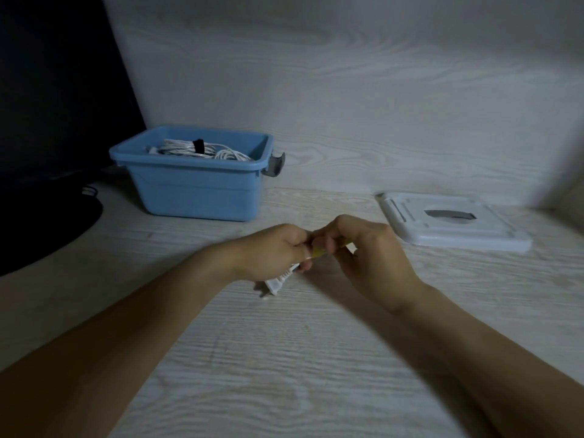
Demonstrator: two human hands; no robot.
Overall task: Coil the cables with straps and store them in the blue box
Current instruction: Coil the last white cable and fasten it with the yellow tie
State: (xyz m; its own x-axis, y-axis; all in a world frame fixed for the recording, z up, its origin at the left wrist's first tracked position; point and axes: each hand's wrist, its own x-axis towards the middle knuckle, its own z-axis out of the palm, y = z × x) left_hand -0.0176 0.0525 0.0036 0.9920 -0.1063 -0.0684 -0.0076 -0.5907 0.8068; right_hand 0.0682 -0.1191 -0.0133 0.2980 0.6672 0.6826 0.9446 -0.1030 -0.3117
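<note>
A pale table with a wood-grain pattern is seen from above, and behind it a wall with the same pale grain rises, so the surface is closed at 12 o'clock. The light is dim. At 10 o'clock a large dark object is standing against the wall, and its dark rounded base lies on the table at 9 o'clock; what it is cannot be told. The blue box is placed at 11 o'clock, close to the wall, with a grey latch on its right side. Inside it coiled white cables are seen, bound by a black strap. At 2 o'clock a flat white lid is lying on the table, well apart from the box. In the middle of the view both hands are brought together just above the surface. The left hand is curled around a white cable bundle, of which only a white plug end is showing under the palm. The fingers of the right hand are bent and are pinching a yellow strap between the two hands. Bare table surface is found between the hands and the box, and a wide bare area is lying from 5 to 7 o'clock between the forearms. The table edges are not visible.
</note>
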